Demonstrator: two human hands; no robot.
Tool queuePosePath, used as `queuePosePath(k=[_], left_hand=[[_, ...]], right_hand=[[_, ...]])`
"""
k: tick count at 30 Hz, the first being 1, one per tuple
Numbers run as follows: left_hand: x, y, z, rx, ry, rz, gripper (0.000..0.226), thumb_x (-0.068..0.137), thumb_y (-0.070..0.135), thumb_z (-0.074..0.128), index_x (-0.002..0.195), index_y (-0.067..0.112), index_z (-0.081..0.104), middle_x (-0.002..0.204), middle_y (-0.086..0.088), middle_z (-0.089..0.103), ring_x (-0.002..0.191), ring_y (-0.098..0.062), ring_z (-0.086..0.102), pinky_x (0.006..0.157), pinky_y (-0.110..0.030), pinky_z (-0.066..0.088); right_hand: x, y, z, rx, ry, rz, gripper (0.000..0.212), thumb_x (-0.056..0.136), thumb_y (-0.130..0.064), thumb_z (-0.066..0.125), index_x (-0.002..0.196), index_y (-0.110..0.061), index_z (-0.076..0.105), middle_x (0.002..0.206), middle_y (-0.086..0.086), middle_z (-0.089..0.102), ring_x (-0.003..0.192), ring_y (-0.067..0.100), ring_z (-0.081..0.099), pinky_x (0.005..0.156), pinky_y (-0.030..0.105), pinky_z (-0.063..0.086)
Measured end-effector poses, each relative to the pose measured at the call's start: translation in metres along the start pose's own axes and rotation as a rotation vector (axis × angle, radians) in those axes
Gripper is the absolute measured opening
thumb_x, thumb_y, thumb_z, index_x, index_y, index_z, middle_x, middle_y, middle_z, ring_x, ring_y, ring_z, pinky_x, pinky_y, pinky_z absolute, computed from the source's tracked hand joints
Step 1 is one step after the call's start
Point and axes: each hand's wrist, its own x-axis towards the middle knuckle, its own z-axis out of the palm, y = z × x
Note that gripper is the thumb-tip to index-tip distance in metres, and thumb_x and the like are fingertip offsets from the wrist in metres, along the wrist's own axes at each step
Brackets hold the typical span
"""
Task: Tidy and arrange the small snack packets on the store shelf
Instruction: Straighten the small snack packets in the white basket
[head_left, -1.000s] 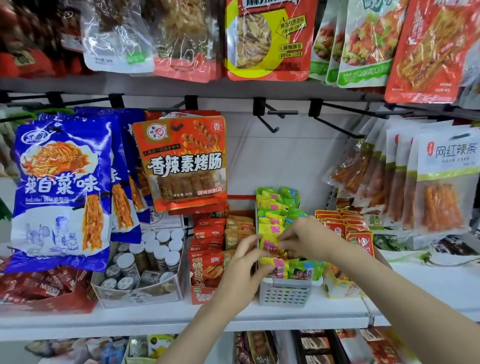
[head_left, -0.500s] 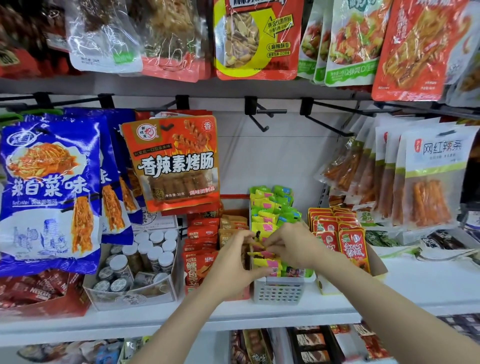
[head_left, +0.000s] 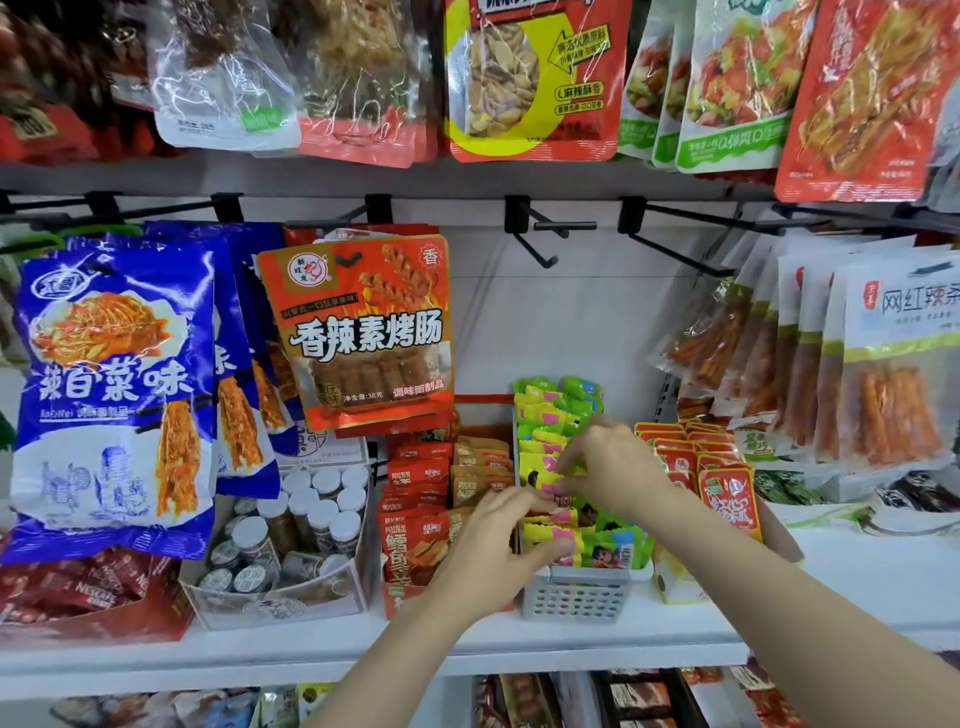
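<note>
step: straightening packets in the white basket on the shelf
left hand: pinching a front packet
right hand: fingers curled onto mid-row packets
next: likely squaring the row upright

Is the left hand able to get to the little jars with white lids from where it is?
Probably yes. The left hand is at the yellow-green packets; the jars sit in an open-topped box further left. Only low red packets lie between, and it could pass over those.
</note>
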Motion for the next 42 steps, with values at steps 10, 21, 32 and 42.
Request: queuePosePath(k=[10, 21, 32, 42], left_hand=[[0.001, 0.001, 0.002, -0.008, 0.035, -0.021, 0.041, 0.085, 0.053, 0.067, 0.118, 0.028, 0.067, 0.123, 0.019, 0.061, 0.120, 0.003, 0.050, 0.102, -0.020, 0.040], [0.000, 0.033, -0.011, -0.268, -0.013, -0.327, 0.060, 0.082, 0.053, 0.071, 0.134, 0.032, 0.050, 0.131, 0.017, 0.051, 0.125, -0.004, 0.046, 0.101, -0.023, 0.040], [0.001, 0.099, -0.062, -0.457, 0.042, -0.162, 0.045, 0.095, 0.025, 0.063, 0.138, 0.020, 0.049, 0.130, 0.013, 0.058, 0.117, 0.007, 0.055, 0.091, -0.009, 0.046], [-0.018, 0.116, -0.074, -0.628, 0.108, -0.179, 0.013, 0.091, 0.016, 0.067, 0.090, 0.003, 0.066, 0.075, -0.005, 0.069, 0.076, -0.018, 0.072, 0.073, -0.024, 0.058]], right_hand=[[-0.014, 0.009, -0.048, 0.104, 0.090, -0.050, 0.020, 0.089, -0.032, 0.069, 0.097, -0.014, 0.068, 0.110, 0.007, 0.068, 0.095, 0.027, 0.067, 0.086, 0.040, 0.052], [-0.056, 0.031, -0.146, 0.272, 0.469, -0.084, 0.014, 0.090, -0.028, 0.067, 0.094, -0.015, 0.068, 0.086, -0.006, 0.070, 0.075, 0.006, 0.061, 0.068, 0.018, 0.040], [-0.064, 0.021, -0.160, 0.473, 0.470, -0.087, 0.013, 0.089, -0.031, 0.069, 0.093, -0.018, 0.070, 0.085, -0.007, 0.070, 0.058, -0.017, 0.051, 0.061, 0.003, 0.040], [-0.053, 0.006, -0.173, 0.783, 0.454, -0.021, 0.010, 0.086, -0.028, 0.073, 0.090, -0.019, 0.072, 0.064, -0.016, 0.070, 0.056, -0.002, 0.066, 0.050, 0.005, 0.043]])
